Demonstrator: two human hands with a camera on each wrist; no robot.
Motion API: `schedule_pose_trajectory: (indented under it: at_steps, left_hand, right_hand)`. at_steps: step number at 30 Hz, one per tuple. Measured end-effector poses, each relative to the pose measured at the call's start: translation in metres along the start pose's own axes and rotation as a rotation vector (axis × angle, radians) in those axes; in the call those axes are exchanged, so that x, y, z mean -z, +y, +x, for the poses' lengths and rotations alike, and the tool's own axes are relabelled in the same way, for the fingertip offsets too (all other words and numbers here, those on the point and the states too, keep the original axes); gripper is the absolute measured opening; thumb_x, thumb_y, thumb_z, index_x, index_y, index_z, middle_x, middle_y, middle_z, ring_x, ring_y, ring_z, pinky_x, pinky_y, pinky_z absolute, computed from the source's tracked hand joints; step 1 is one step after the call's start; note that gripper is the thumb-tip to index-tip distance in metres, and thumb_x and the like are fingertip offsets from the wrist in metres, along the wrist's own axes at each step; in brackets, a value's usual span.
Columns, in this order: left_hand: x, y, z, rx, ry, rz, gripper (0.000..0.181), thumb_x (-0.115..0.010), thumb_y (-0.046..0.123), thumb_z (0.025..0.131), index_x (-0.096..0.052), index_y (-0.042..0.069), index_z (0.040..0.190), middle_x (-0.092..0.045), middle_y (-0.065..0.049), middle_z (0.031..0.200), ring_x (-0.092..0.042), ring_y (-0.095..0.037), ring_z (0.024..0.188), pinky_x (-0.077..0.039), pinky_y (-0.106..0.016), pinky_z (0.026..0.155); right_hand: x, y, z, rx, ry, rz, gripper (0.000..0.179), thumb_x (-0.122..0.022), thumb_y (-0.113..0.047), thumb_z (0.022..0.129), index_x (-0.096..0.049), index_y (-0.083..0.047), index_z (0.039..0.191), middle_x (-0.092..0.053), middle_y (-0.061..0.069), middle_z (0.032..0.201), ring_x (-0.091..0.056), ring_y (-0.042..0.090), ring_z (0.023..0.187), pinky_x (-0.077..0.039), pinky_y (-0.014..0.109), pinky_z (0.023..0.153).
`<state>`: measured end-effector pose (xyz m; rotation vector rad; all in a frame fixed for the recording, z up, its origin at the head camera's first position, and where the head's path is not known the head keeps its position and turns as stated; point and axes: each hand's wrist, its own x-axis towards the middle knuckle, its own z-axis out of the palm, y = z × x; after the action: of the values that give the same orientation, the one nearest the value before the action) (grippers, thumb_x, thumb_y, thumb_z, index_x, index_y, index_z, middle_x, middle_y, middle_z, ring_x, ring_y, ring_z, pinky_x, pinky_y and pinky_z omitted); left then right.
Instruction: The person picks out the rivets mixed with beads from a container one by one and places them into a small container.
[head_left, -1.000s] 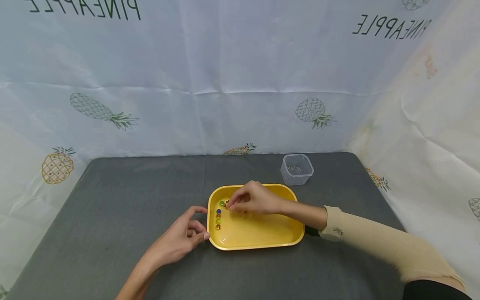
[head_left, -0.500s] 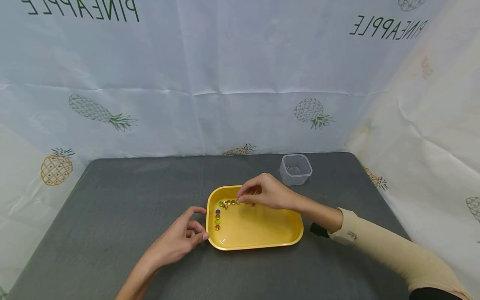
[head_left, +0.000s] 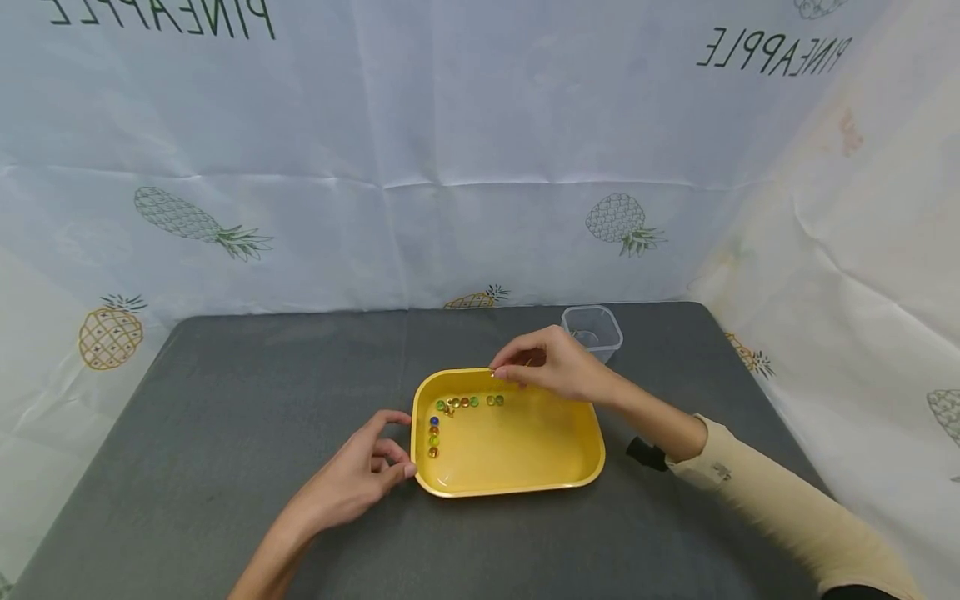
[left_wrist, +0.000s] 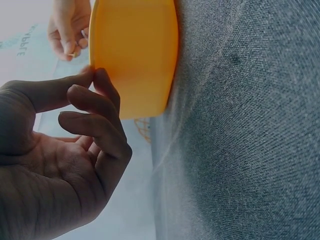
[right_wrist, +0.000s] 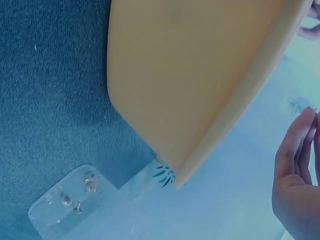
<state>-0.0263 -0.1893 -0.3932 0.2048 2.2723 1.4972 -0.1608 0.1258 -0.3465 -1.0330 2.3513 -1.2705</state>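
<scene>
Marbles (head_left: 465, 402) lie in a yellow tray (head_left: 517, 450) between the two hands; four of them, one blue and the others amber or yellow-green, form a short column just inside the wall nearest the left hand (head_left: 358, 475); another group runs in a line from beyond the left fingertips to below the right hand (head_left: 551, 362), with a gap before the last two; a small gold piece (head_left: 449, 408) sits by the start of that line, on the left hand's side. The right hand pinches a tiny shiny item (head_left: 492, 373) between thumb and fingers, above the tray's far rim; what it is cannot be told. The left hand, loosely bent and not wrapped round anything, rests its fingertips against the tray's near end. Behind the right hand stands a clear tub (head_left: 609, 335) with a few small metallic pieces (right_wrist: 90, 185) in it; a beige sleeve (head_left: 787, 496) covers the right forearm; grey cloth (head_left: 300, 392) spreads under both hands, and a pineapple-print curtain (head_left: 420, 242) hangs beyond them.
</scene>
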Motion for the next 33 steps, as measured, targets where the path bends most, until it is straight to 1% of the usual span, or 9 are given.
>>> schedule_pose_trajectory:
  at_steps: [6,9,11,14,17,21,27,30,33]
  left_hand:
    - [0.000,0.000,0.000,0.002,-0.001,-0.003,0.062,-0.071,0.010,0.104,-0.038,-0.002,0.155,-0.075,-0.013,0.102,-0.064,-0.023,0.078,-0.047,-0.026,0.066]
    - [0.000,0.000,0.000,0.001,0.000,-0.003,0.062,-0.071,0.010,0.104,-0.038,-0.002,0.155,-0.075,-0.013,0.102,-0.064,-0.023,0.078,-0.047,-0.026,0.066]
    - [0.000,0.000,0.000,0.003,-0.001,-0.004,0.062,-0.072,0.010,0.104,-0.038,-0.002,0.155,-0.075,-0.013,0.102,-0.064,-0.023,0.078,-0.047,-0.026,0.066]
    - [0.000,0.000,0.000,0.008,-0.004,-0.005,0.062,-0.072,0.010,0.104,-0.038,-0.002,0.155,-0.075,-0.013,0.102,-0.064,-0.023,0.078,-0.047,-0.027,0.066]
    - [0.000,0.000,0.000,0.013,-0.004,-0.003,0.062,-0.072,0.011,0.104,-0.038,-0.001,0.155,-0.076,-0.013,0.102,-0.065,-0.023,0.078,-0.047,-0.027,0.066]
    - [0.000,0.001,0.000,0.017,0.002,0.000,0.062,-0.073,0.011,0.104,-0.039,-0.001,0.155,-0.076,-0.012,0.102,-0.065,-0.023,0.078,-0.047,-0.027,0.065]
    - [0.000,0.001,-0.001,0.022,0.006,0.000,0.063,-0.074,0.011,0.103,-0.039,-0.001,0.154,-0.075,-0.011,0.101,-0.066,-0.023,0.078,-0.047,-0.027,0.066]
    - [0.000,0.001,-0.001,0.024,0.009,0.001,0.063,-0.074,0.011,0.103,-0.040,-0.001,0.154,-0.075,-0.010,0.100,-0.066,-0.023,0.077,-0.047,-0.027,0.066]
    - [0.000,0.000,0.000,0.024,0.011,0.002,0.063,-0.074,0.011,0.102,-0.040,-0.001,0.154,-0.075,-0.010,0.100,-0.066,-0.023,0.077,-0.047,-0.026,0.066]
  right_hand:
    - [0.011,0.001,-0.003,-0.010,0.069,-0.015,0.012,-0.079,-0.012,0.100,-0.084,-0.009,0.111,-0.082,0.017,0.103,-0.074,0.034,0.078,-0.065,0.044,0.075]
    - [0.018,0.004,-0.006,-0.022,0.107,-0.016,0.012,-0.079,-0.012,0.100,-0.084,-0.010,0.111,-0.083,0.013,0.102,-0.075,0.036,0.081,-0.065,0.042,0.077]
    - [0.023,0.007,-0.007,-0.026,0.130,-0.022,0.013,-0.079,-0.012,0.100,-0.083,-0.010,0.112,-0.082,0.012,0.103,-0.076,0.034,0.082,-0.065,0.039,0.077]
    - [0.031,0.011,-0.011,-0.041,0.168,-0.029,0.014,-0.078,-0.012,0.100,-0.083,-0.010,0.114,-0.082,0.013,0.107,-0.077,0.027,0.082,-0.065,0.037,0.077]
    - [0.038,0.015,-0.014,-0.059,0.207,-0.036,0.016,-0.078,-0.011,0.101,-0.082,-0.009,0.115,-0.082,0.015,0.109,-0.077,0.023,0.081,-0.065,0.035,0.075]
    - [0.046,0.019,-0.019,-0.079,0.243,-0.036,0.017,-0.078,-0.011,0.101,-0.082,-0.007,0.117,-0.081,0.016,0.111,-0.078,0.022,0.083,-0.065,0.030,0.076]
    - [0.056,0.026,-0.027,-0.091,0.282,-0.051,0.018,-0.077,-0.013,0.101,-0.081,-0.007,0.117,-0.080,0.019,0.109,-0.077,0.016,0.082,-0.065,0.032,0.079]
    - [0.062,0.030,-0.031,-0.088,0.307,-0.050,0.018,-0.077,-0.014,0.102,-0.081,-0.006,0.118,-0.080,0.020,0.112,-0.078,0.016,0.085,-0.066,0.032,0.080]
    - [0.067,0.034,-0.035,-0.087,0.326,-0.053,0.019,-0.076,-0.013,0.103,-0.080,-0.005,0.119,-0.079,0.023,0.113,-0.078,0.020,0.088,-0.065,0.029,0.080]
